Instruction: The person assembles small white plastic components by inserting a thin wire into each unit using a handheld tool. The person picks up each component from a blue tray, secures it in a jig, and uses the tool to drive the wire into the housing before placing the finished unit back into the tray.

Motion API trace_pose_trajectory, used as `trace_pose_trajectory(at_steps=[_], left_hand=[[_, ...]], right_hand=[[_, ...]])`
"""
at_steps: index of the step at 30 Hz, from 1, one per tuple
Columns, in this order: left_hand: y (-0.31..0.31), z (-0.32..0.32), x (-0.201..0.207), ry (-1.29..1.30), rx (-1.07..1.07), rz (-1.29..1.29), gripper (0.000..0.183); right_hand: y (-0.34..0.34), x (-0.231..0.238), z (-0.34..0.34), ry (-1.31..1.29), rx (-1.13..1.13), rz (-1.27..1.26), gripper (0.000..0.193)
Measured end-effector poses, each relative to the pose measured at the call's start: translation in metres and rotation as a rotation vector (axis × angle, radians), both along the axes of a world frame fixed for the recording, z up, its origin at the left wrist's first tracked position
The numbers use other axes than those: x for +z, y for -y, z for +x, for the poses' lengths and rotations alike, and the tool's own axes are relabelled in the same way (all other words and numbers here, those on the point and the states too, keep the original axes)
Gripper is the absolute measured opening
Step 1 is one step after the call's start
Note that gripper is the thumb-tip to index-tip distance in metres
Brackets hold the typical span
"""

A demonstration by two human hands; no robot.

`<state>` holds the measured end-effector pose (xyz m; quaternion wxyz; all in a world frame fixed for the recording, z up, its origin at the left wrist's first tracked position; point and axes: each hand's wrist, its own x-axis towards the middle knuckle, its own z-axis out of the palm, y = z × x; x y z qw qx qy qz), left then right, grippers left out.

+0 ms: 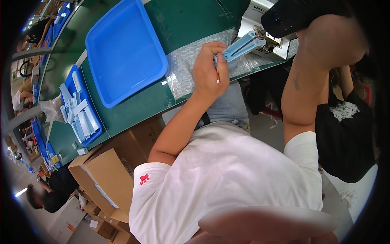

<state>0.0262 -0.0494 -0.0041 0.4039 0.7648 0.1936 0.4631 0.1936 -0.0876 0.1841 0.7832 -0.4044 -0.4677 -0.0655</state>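
My left hand [209, 73] is closed around a light blue plastic part [241, 45] with two long parallel arms. The far ends of those arms reach a silver metal bench machine [280, 46]. A thin brownish stick with a white tip [218, 78] shows by the fingers of that hand. My right hand [333, 42] is raised beside a thick black rounded piece [290, 18] over the machine. Blur smears its fingers, so its grip does not show.
Bubble wrap [183, 71] covers part of the green table [185, 16]. A large blue tray [126, 53] lies to the left, with a smaller blue tray [97, 136] of light blue parts beyond. An open cardboard box [107, 175] stands below the edge. Another person in black [345, 142] sits at right.
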Motion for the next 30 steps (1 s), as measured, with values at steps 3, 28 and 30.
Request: trace_pose_trajectory(at_steps=[3,28,30], left_hand=[[0.000,-0.001,0.002,-0.009,-0.003,-0.010,0.010],[-0.007,-0.003,-0.014,-0.064,0.066,0.027,0.018],[-0.006,-0.002,-0.013,-0.093,0.081,-0.063,0.021]], right_hand=[[0.001,0.000,-0.002,-0.002,-0.005,-0.006,0.058],[-0.024,0.009,-0.006,-0.132,0.299,0.408,0.033],[-0.015,0.039,0.007,-0.056,0.304,0.455,0.034]])
